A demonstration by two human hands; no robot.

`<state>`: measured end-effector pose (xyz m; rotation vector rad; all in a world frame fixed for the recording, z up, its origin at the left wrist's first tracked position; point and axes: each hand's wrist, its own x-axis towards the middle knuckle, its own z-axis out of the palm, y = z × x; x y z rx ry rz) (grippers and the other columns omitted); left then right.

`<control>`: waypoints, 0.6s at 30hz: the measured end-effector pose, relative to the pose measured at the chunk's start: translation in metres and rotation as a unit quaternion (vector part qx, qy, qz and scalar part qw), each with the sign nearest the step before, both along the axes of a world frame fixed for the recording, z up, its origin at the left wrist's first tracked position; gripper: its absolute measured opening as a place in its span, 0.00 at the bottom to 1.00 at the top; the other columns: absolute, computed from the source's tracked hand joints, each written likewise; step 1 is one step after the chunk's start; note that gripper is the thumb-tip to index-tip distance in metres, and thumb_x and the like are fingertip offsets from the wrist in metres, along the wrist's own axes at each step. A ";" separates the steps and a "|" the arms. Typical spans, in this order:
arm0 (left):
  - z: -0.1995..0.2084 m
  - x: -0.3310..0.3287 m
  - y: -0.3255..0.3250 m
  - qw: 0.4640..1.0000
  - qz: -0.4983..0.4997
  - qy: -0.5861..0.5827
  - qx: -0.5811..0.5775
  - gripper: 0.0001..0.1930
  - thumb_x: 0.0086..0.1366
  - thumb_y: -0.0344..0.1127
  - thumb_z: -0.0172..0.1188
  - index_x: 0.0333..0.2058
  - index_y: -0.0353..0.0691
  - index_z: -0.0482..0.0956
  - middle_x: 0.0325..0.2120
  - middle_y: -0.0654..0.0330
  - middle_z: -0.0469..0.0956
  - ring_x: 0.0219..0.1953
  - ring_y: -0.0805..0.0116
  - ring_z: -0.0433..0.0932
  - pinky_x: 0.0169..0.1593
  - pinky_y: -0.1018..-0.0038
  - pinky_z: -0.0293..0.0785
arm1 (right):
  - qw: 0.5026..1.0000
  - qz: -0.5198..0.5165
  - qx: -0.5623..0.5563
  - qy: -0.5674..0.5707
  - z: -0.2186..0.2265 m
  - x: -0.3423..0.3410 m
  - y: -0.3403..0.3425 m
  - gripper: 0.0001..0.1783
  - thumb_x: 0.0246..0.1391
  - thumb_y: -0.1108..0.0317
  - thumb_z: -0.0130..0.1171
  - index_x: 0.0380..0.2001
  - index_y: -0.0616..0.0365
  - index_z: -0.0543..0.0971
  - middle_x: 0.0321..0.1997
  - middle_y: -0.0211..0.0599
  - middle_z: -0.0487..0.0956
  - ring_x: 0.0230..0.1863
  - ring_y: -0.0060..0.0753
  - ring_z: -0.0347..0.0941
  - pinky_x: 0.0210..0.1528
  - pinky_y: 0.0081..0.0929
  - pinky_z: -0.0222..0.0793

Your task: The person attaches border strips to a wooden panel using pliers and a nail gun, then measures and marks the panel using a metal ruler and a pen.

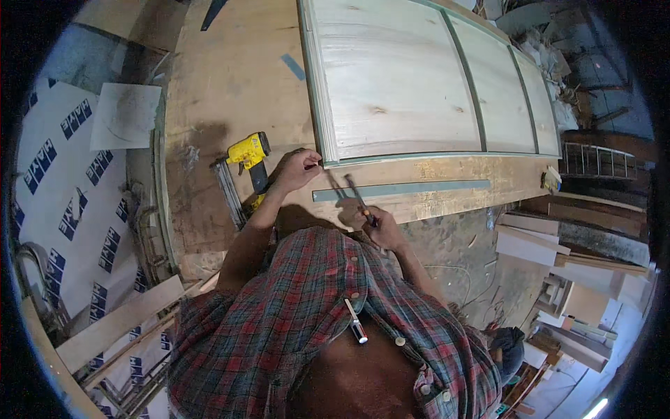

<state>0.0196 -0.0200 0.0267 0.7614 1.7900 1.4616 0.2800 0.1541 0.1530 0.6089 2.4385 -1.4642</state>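
My left hand (301, 166) is closed in a pinch at the near left corner of a framed wooden panel (398, 77). Whatever lies between the fingertips is too small to make out. My right hand (380, 227) grips a slim hammer-like tool (357, 196) by its dark and orange handle, its metal shaft pointing away from me. Under it, a shadow falls on the workbench (237, 84). A grey-green strip (412, 189) lies just beyond the tool, along the panel's near edge. To the left of my left hand rests a yellow and black nail gun (249, 155).
A short grey-green offcut (293, 67) and a dark tool (213, 14) lie on the bench's left part. White printed sheeting (56, 188) covers the left side. Boards and offcuts (530, 237) are stacked at the right, near a metal rack (597, 159). A yellow object (551, 180) sits at the bench's right end.
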 end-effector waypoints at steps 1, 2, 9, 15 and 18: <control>0.003 0.002 0.000 1.000 0.006 0.002 -0.017 0.15 0.67 0.31 0.69 0.49 0.31 0.79 0.42 0.57 0.83 0.47 0.68 0.83 0.55 0.69 0.80 | 0.993 0.051 0.106 0.023 0.007 -0.010 0.006 0.17 0.53 0.81 0.60 0.47 0.60 0.81 0.55 0.48 0.81 0.49 0.47 0.81 0.53 0.40 0.78; 0.004 0.004 0.000 1.000 0.009 0.006 -0.022 0.16 0.66 0.31 0.69 0.49 0.31 0.79 0.42 0.57 0.83 0.47 0.67 0.83 0.55 0.69 0.80 | 0.980 0.096 0.172 0.001 0.014 -0.021 0.013 0.18 0.53 0.79 0.60 0.49 0.58 0.81 0.57 0.48 0.81 0.50 0.48 0.81 0.53 0.42 0.78; 0.009 0.016 -0.002 0.998 0.040 0.041 0.013 0.17 0.64 0.31 0.71 0.49 0.32 0.79 0.43 0.53 0.83 0.45 0.66 0.85 0.52 0.68 0.82 | 0.772 0.327 0.537 -0.096 0.054 -0.092 0.039 0.22 0.61 0.67 0.58 0.60 0.46 0.80 0.73 0.42 0.70 0.59 0.48 0.78 0.59 0.56 0.74; 0.019 0.015 -0.004 0.994 0.046 0.094 -0.018 0.17 0.64 0.33 0.70 0.48 0.32 0.80 0.43 0.50 0.84 0.45 0.62 0.86 0.50 0.67 0.82 | 0.677 0.434 0.573 -0.157 0.076 -0.153 0.023 0.17 0.64 0.63 0.58 0.53 0.55 0.82 0.66 0.48 0.74 0.58 0.47 0.77 0.56 0.61 0.72; 0.024 0.014 -0.006 0.993 0.049 0.105 -0.005 0.21 0.62 0.38 0.71 0.49 0.33 0.80 0.42 0.48 0.85 0.44 0.57 0.86 0.49 0.64 0.81 | 0.645 0.475 0.562 -0.207 0.087 -0.183 0.002 0.14 0.64 0.63 0.59 0.47 0.58 0.85 0.58 0.47 0.78 0.55 0.45 0.79 0.54 0.59 0.73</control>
